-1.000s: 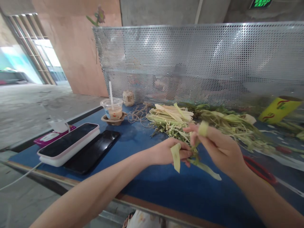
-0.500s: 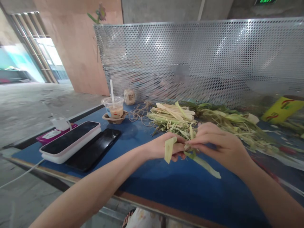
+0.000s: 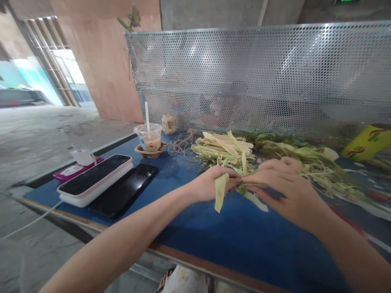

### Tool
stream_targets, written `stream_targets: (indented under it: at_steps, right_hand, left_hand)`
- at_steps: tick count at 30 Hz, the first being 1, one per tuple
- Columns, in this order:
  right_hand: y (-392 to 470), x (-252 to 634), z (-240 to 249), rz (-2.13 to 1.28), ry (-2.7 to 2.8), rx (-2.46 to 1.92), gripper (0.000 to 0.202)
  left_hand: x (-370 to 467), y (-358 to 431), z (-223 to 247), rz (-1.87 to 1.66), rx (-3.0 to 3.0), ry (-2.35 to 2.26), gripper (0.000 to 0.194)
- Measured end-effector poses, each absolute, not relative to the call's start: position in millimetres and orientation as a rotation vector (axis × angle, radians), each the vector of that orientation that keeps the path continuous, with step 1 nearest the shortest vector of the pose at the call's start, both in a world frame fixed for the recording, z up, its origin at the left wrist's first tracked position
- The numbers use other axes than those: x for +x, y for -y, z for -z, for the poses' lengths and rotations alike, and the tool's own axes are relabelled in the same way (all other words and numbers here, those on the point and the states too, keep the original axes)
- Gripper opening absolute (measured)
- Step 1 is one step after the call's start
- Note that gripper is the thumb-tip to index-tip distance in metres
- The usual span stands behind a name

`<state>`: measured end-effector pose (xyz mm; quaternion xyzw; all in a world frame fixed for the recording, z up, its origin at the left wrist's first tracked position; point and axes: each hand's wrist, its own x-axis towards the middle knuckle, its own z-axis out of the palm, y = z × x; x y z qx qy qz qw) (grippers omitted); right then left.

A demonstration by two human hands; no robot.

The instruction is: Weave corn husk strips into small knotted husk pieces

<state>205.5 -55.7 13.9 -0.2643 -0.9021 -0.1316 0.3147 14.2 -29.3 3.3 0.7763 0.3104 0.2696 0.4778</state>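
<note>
Pale green husk strips (image 3: 220,193) are pinched between my two hands above the blue table. My left hand (image 3: 210,183) is closed on them, with one strip hanging over its fingers. From the right, my right hand (image 3: 284,185) pinches the same strips, its fingertips touching or nearly touching those of my left hand. Another strip end (image 3: 256,201) points down to the right beneath the fingers. Just behind the hands lies a pile of cut husk strips (image 3: 226,146). The exact spot where the fingertips meet is partly hidden.
Loose green husks (image 3: 308,158) spread at the right, near a yellow wrapper (image 3: 366,142). On the left are a black phone (image 3: 125,191), a white-cased device (image 3: 94,179), a purple packet (image 3: 71,171), and a drink cup (image 3: 148,138). Twine (image 3: 183,144) and a perforated metal screen (image 3: 250,73) stand behind.
The right hand's fingers have shifted at the strips, and the lower strip end has drawn in to the left. The whole view has moved slightly.
</note>
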Motion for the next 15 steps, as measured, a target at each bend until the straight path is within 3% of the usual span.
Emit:
stream_targets:
  at_steps: [15]
  right_hand:
    - [52.4,207.0,-5.7,0.207,2.491,-0.731,0.007]
  left_hand:
    - [15.6,28.4,-3.0,-0.704,2.148,-0.734,0.014]
